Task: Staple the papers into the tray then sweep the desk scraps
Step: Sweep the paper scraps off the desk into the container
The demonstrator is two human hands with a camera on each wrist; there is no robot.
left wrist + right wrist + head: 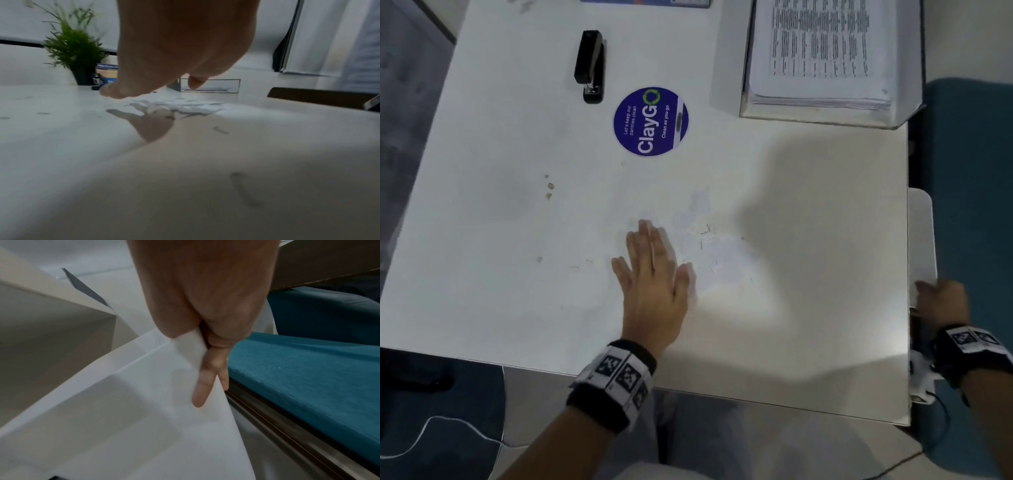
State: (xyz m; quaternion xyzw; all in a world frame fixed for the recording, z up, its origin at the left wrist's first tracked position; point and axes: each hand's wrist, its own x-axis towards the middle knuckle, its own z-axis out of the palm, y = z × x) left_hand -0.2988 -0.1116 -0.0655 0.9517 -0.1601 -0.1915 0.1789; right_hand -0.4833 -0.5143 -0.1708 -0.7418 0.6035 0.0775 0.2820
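My left hand [650, 263] lies flat and open on the white desk [517, 222], fingers straight. Torn white paper scraps [722, 253] and a few loose staples lie just right of it; in the left wrist view the scraps [185, 108] sit past my fingertips [115, 93]. My right hand [941, 301] is beyond the desk's right edge and grips a white sheet [921, 240] there; the right wrist view shows thumb and fingers [205, 386] pinching that sheet [133, 402]. The clear tray [825, 118] at the back right holds printed papers [822, 51]. A black stapler [589, 65] lies at the back left.
A round blue ClayGo sticker [650, 121] is stuck to the desk near the stapler. A teal seat [969, 154] stands right of the desk. A potted plant [72, 47] stands at the desk's far edge. Small stains [549, 190] mark the left half.
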